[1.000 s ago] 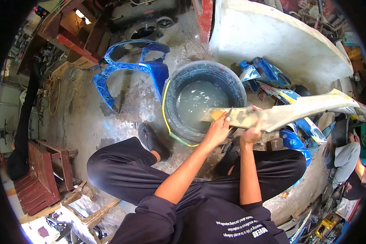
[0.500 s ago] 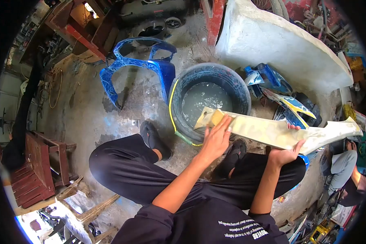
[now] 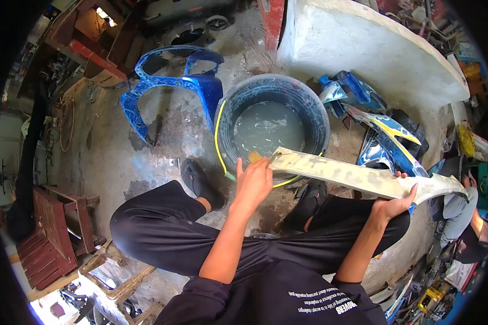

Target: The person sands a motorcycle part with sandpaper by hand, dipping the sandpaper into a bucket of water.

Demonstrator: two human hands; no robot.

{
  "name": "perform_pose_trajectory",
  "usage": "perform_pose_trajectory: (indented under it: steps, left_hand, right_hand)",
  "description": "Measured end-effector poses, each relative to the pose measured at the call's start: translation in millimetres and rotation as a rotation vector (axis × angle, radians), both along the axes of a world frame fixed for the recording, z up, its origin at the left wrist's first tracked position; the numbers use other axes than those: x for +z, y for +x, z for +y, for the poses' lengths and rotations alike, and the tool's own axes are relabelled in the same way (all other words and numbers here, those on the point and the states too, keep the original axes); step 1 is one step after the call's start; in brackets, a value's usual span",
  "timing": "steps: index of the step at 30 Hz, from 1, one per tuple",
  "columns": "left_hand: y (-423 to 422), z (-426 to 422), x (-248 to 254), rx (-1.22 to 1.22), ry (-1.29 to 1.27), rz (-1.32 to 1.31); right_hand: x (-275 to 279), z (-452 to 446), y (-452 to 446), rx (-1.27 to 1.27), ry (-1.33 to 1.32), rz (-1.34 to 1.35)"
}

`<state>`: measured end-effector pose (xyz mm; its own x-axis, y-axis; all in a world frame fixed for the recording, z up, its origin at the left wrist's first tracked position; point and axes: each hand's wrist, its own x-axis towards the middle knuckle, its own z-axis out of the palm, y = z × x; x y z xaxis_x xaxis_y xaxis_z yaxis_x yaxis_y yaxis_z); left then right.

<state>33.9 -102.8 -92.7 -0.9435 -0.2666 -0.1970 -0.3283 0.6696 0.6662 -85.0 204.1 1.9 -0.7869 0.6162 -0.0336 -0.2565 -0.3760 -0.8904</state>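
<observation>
A long, curved motorcycle body panel (image 3: pixel 347 169), cream with patchy grey areas, stretches from the near rim of the bucket toward the right. My right hand (image 3: pixel 394 203) is closed around its lower edge near the right part, thumb and fingertips on opposite sides. At the panel's left end is my left hand (image 3: pixel 255 181), closed on a small yellow pad (image 3: pixel 254 157). The pad is mostly covered by the fingers, and whether it is sponge or sandpaper is unclear. Behind both stands a dark bucket (image 3: pixel 322 103) holding cloudy water (image 3: pixel 268 127).
A blue body frame (image 3: pixel 203 86) lies on the concrete floor to the left. Painted fairing pieces (image 3: pixel 393 141) rest right of the bucket, below a white wall (image 3: pixel 363 49). A red wooden bench (image 3: pixel 49 233) is at far left; another person's leg (image 3: pixel 455 211) shows at right.
My left hand has slid left along the panel to its end, taking the yellow pad with it. The panel's face has tilted and its left end shifted slightly right. The camera view has shifted slightly.
</observation>
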Motion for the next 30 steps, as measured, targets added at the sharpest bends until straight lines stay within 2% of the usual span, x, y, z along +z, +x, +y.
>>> perform_pose_trajectory:
  steps: [3,7,9,11,12,13,16,18,21,23,25,27,30]
  left_hand:
    - [3,0,7,-0.026,0.006,0.002]
    - [9,4,17,-0.018,0.083,0.106]
    - [12,5,23,-0.015,0.141,0.133]
    - [16,5,34,0.017,0.095,0.195]
    - [18,2,39,-0.025,-0.019,0.175]
    - [19,2,40,-0.033,-0.025,0.169]
    - [23,5,35,-0.068,-0.091,0.005]
    - [29,15,22,-0.057,-0.222,0.156]
    - [34,23,18,0.012,-0.098,0.225]
    - [33,20,21,0.001,-0.112,0.228]
    - [31,13,21,-0.009,-0.128,0.233]
    - [27,7,19,0.14,-0.086,0.329]
    - [24,10,18,0.133,-0.061,0.423]
  right_hand:
    - [1,13,3,0.052,-0.137,-0.009]
    - [-11,39,0,-0.024,-0.134,-0.042]
    - [-21,50,3,0.155,-0.228,-0.018]
    - [-21,40,5,0.088,-0.224,-0.046]
    - [-26,40,7,0.179,-0.28,-0.01]
    - [-30,38,8,0.269,-0.339,0.026]
    - [-37,30,11,0.295,-0.356,0.07]
    - [-34,23,13,0.325,-0.352,0.116]
    - [-27,17,16,0.329,-0.336,0.16]
    - [-26,18,18,0.315,-0.322,0.146]
    - [-27,18,18,0.458,-0.403,0.283]
    - [-24,13,18,0.357,-0.357,0.205]
    - [-27,14,18,0.362,-0.377,0.171]
